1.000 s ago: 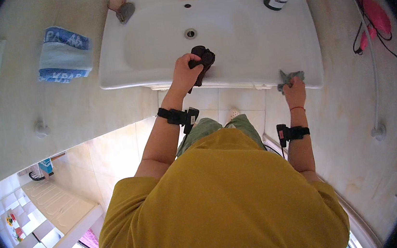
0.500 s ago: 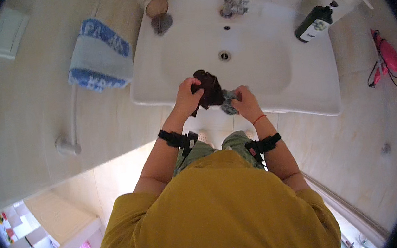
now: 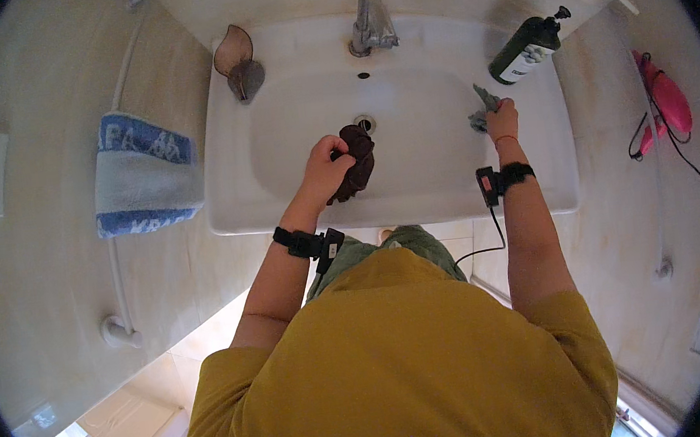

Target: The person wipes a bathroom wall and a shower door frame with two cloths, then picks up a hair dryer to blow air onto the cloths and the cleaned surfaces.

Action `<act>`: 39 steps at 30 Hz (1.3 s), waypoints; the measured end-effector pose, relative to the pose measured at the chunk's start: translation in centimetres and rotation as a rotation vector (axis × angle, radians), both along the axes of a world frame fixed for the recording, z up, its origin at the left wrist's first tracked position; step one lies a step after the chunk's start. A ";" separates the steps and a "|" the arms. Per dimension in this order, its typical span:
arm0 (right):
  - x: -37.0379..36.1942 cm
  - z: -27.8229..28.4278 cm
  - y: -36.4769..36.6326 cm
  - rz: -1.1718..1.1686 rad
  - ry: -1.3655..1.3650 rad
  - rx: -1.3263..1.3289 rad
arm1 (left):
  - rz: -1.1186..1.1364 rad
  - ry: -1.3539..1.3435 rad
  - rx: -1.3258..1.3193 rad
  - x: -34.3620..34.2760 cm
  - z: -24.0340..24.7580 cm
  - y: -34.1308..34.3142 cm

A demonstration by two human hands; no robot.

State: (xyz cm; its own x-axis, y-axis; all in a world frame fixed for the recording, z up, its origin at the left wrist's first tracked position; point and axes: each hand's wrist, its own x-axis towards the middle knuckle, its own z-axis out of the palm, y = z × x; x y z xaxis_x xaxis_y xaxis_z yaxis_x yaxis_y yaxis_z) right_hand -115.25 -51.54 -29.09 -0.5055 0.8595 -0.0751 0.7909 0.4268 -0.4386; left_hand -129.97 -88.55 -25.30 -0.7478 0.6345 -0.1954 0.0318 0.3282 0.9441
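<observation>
Over the front left part of the white sink (image 3: 433, 194), my left hand (image 3: 324, 170) pinches a dark brown crumpled cloth (image 3: 355, 165) that hangs bunched up near the drain (image 3: 366, 119). My right hand (image 3: 503, 120) is far off to the right, above the sink's right side, closed on a small grey-green cloth (image 3: 486, 98). The two cloths are well apart. What kind of item each cloth is cannot be made out. Black straps with small boxes are worn on both my wrists.
A covered-looking grey faucet (image 3: 371, 27) stands at the sink's back. A dark green pump bottle (image 3: 525, 51) sits at the back right, a leaf-shaped dish (image 3: 245, 78) at the back left. A blue-and-white towel (image 3: 147, 176) hangs left; a pink hair dryer (image 3: 669, 100) hangs right.
My right hand has moved to the right, carrying the grey-green cloth away from the brown one. My left hand still grips the brown cloth. The view has shifted.
</observation>
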 end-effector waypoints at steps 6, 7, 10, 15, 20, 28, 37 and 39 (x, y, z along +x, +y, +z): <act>-6.4 -4.7 0.6 0.209 -0.144 0.191 | 0.107 -0.214 0.049 0.1 0.1 3.4; -8.2 -5.3 0.9 0.307 -0.098 0.140 | 0.114 -0.285 0.054 0.0 0.2 4.0; -13.2 -3.3 0.0 0.384 0.102 0.155 | 0.150 -0.388 0.038 0.2 -1.9 4.5; -17.8 0.7 0.3 0.669 0.264 0.381 | 0.106 -0.468 0.098 -0.8 -0.5 4.4; -17.0 0.5 4.2 0.843 -0.164 0.443 | 0.078 -0.612 0.199 -2.8 0.3 6.4; -17.8 6.1 -3.3 0.723 0.157 -0.006 | 0.066 -0.661 0.352 -6.9 2.8 6.0; -24.2 5.5 -2.1 0.950 -0.355 0.077 | -0.020 -0.212 0.196 -7.5 5.3 10.7; -24.9 5.5 -1.3 1.103 -0.417 0.134 | -0.010 -0.070 0.116 -7.6 6.9 11.2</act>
